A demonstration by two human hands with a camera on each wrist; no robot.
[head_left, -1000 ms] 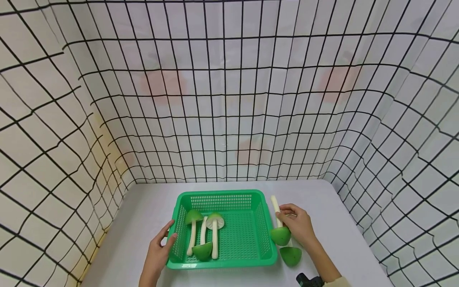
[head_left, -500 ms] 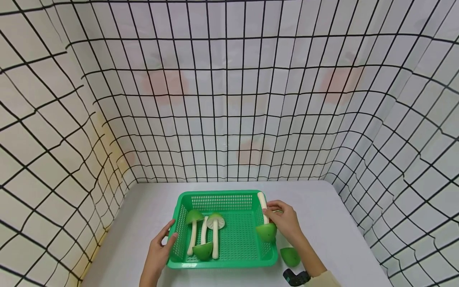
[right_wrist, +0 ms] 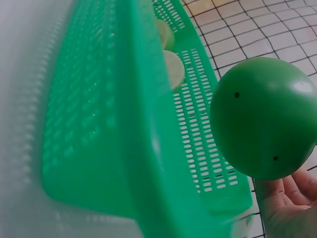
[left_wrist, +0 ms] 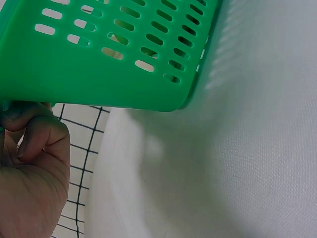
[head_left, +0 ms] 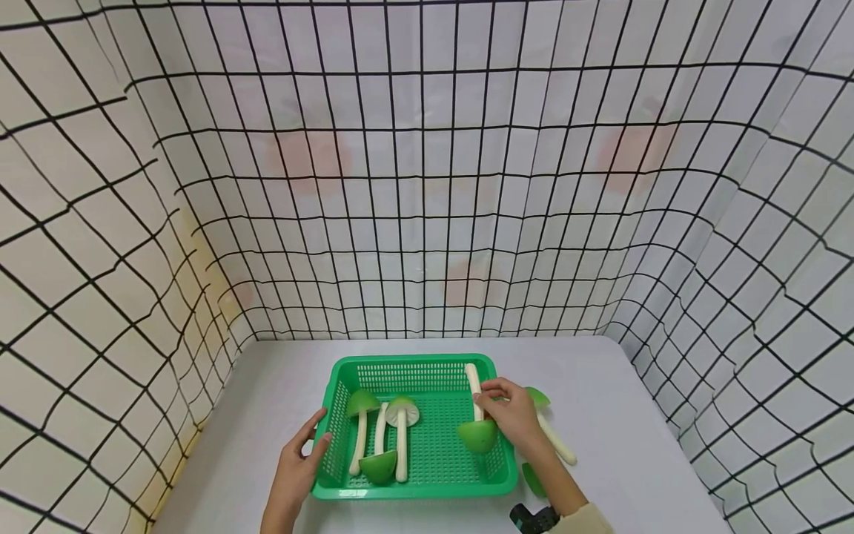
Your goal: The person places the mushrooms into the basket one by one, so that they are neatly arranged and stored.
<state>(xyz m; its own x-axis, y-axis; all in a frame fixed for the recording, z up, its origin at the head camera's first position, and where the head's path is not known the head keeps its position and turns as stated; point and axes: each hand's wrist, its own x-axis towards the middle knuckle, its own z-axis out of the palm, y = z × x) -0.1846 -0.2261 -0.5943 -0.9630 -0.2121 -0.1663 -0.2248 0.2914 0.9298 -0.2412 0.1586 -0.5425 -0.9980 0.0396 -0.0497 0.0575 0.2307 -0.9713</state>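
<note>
My right hand [head_left: 512,414] pinches the white stem of a toy mushroom [head_left: 477,437] over the right part of a green plastic basket [head_left: 414,491]. The mushroom's green cap points toward me; in the right wrist view this round cap [right_wrist: 265,119], with small dark dots, is seen above the fingers. My left hand [head_left: 293,469] holds the basket's left rim, with fingers curled at the rim in the left wrist view. Several mushrooms lie in the basket's left half: one with its cap [head_left: 378,467] near the front, another [head_left: 402,413] with its cap toward the back.
On the white table [head_left: 627,415], right of the basket, lies another mushroom [head_left: 558,442], partly behind my right hand. A green cap [head_left: 533,480] shows beside my right forearm, which partly hides it. Black grid netting [head_left: 420,245] stands behind and on both sides.
My right hand has carried the mushroom leftward from beside the basket to over its right part. A mushroom on the table has come into sight behind that hand. The left hand stays in place.
</note>
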